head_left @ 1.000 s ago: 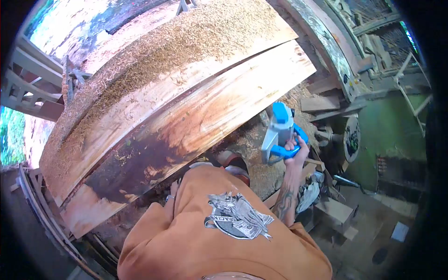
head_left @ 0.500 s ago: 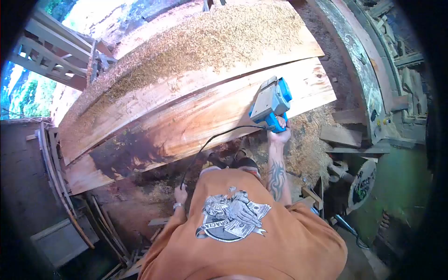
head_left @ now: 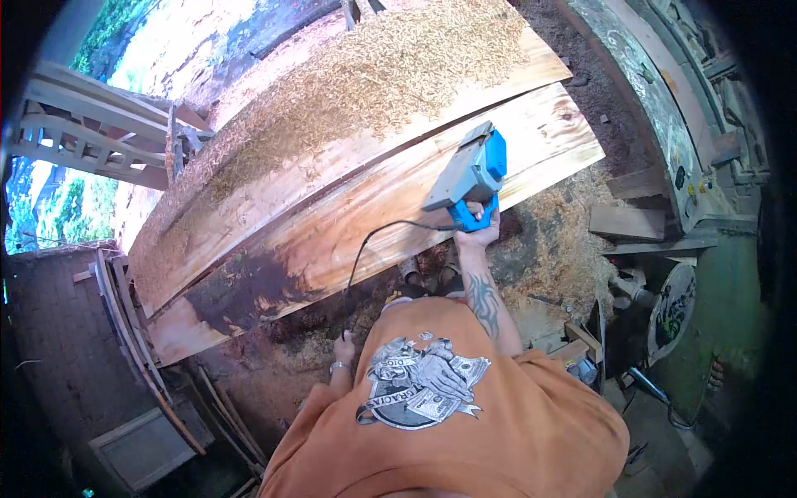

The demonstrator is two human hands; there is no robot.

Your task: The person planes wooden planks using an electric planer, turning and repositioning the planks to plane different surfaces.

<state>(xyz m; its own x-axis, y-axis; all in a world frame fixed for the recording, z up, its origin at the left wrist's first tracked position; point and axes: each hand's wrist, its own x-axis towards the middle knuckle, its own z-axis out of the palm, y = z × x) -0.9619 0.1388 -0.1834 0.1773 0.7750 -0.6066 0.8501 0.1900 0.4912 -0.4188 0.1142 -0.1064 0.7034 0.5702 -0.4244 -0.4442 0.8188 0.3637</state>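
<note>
My right hand (head_left: 477, 228) is wrapped round the blue handle of an electric planer (head_left: 469, 170), which is over the right part of the near wooden plank (head_left: 374, 203). A black power cord (head_left: 359, 253) curves from the planer's rear down to my left hand (head_left: 343, 347). The fingers of my left hand are closed round that cord, low beside my shirt. Dark stains mark the left part of the plank. Behind it lies a second plank (head_left: 249, 203), largely covered with wood shavings (head_left: 357, 91).
A long worn beam (head_left: 643, 91) stands at the right, with a wood block (head_left: 627, 222) near its lower end. A round disc (head_left: 671, 314) is below. Wooden frames (head_left: 100, 133) stand at the upper left, and curved strips (head_left: 141, 357) lean at the lower left.
The planer has gone from beside the plank to over it, turned in my right hand. My left hand has come into clearer view with the cord. The view has also shifted.
</note>
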